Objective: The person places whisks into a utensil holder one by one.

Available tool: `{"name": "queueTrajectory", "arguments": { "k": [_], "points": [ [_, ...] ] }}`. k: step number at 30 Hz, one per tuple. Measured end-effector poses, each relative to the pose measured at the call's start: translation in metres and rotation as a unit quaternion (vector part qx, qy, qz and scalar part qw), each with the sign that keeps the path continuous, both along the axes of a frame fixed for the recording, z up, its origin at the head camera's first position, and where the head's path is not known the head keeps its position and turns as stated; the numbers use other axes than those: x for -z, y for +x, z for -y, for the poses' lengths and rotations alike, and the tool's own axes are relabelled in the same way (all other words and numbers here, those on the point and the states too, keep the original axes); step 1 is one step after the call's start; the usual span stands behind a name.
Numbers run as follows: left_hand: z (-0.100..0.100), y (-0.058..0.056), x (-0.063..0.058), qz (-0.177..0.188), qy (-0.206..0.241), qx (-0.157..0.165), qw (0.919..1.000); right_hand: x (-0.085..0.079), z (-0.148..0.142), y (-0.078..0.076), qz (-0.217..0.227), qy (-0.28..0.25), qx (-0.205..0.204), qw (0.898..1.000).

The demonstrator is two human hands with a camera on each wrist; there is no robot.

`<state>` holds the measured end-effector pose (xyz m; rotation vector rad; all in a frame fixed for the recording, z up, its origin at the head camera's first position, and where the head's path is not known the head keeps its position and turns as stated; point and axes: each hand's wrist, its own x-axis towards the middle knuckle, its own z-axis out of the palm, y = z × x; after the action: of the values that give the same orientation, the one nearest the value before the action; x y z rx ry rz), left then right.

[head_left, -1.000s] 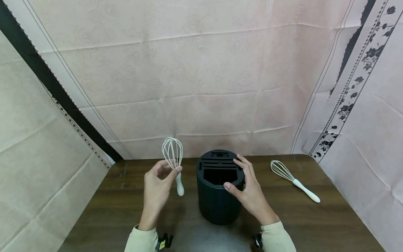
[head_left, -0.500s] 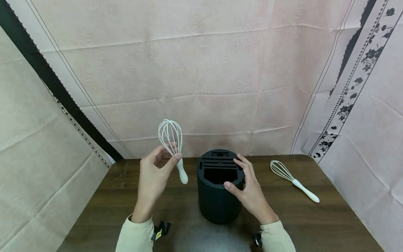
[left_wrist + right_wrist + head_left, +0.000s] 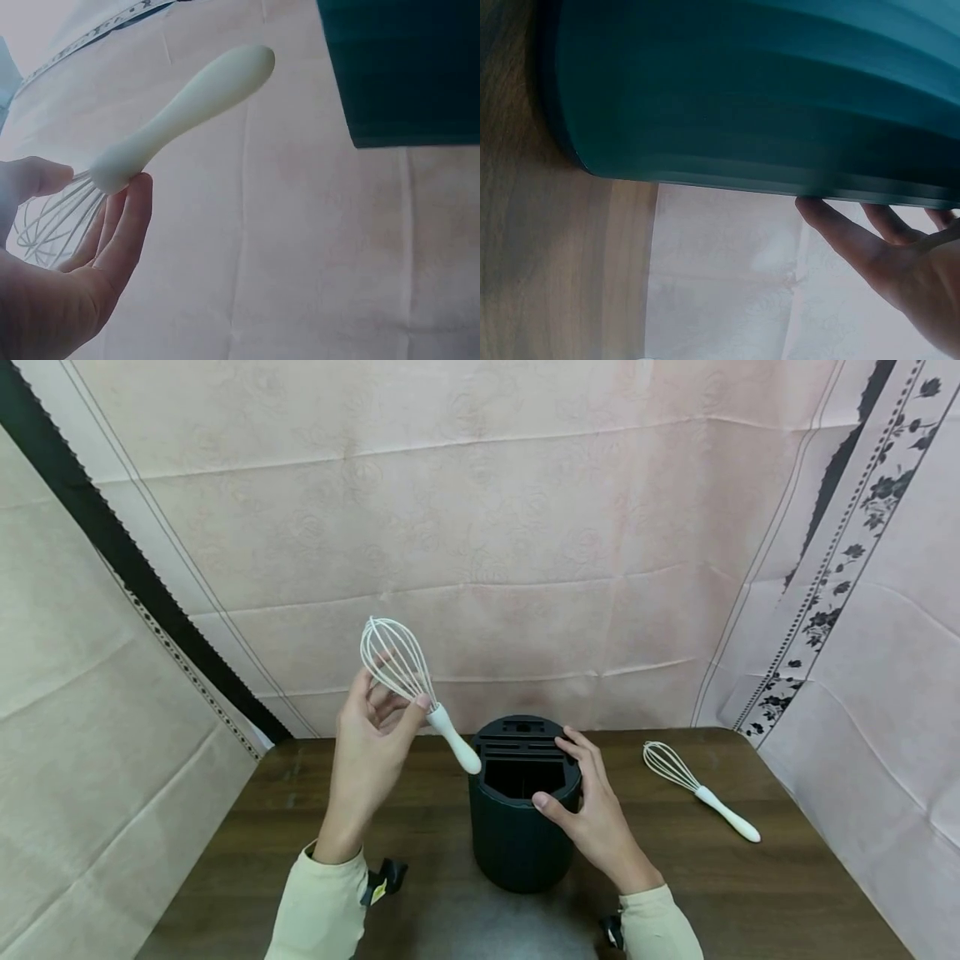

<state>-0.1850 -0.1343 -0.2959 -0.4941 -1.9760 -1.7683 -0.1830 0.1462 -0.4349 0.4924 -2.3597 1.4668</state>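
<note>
1 raised whisk (image 3: pixel 452 735), pinched by the left hand (image 3: pixel 367 743), slanted left of 1 green holder (image 3: pixel 521 850), whose right side the right hand (image 3: pixel 600 817) gripped. 1 lying whisk (image 3: pixel 708 797) sat right of the holder, tabletop (image 3: pixel 787 897) between, inside the edge.

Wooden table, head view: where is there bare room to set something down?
The table is bare left of the left hand, and between the right hand and the lying whisk. Crowded at the container: the right hand touches it; the held whisk overlaps its rim in view.
</note>
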Motion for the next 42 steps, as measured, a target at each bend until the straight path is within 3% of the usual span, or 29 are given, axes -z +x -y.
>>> {"name": "queueTrajectory", "arguments": {
  "k": [3,7,16,22,33,42],
  "points": [
    [-0.005,-0.001,-0.002,-0.009,0.007,0.015,0.9998,0.0,0.0,0.0,-0.001,0.001,0.002,1.0],
    [-0.012,0.0,0.002,-0.014,-0.009,0.012,0.9998,0.002,0.0,0.001,0.005,0.003,0.003,1.0],
    [-0.024,-0.002,0.016,0.035,-0.075,0.046,0.9955,0.005,0.001,0.001,0.006,0.001,0.003,1.0],
    [-0.027,-0.007,0.017,0.033,-0.042,0.065,0.9965,0.005,0.0,-0.001,0.002,0.005,0.006,1.0],
    [-0.03,-0.012,0.014,-0.024,-0.014,0.031,0.9992,0.003,0.0,-0.001,-0.001,0.0,0.004,1.0],
    [-0.033,-0.012,0.012,-0.082,-0.059,0.012,0.9948,0.003,0.0,-0.002,-0.007,0.003,0.004,1.0]
  ]
}}
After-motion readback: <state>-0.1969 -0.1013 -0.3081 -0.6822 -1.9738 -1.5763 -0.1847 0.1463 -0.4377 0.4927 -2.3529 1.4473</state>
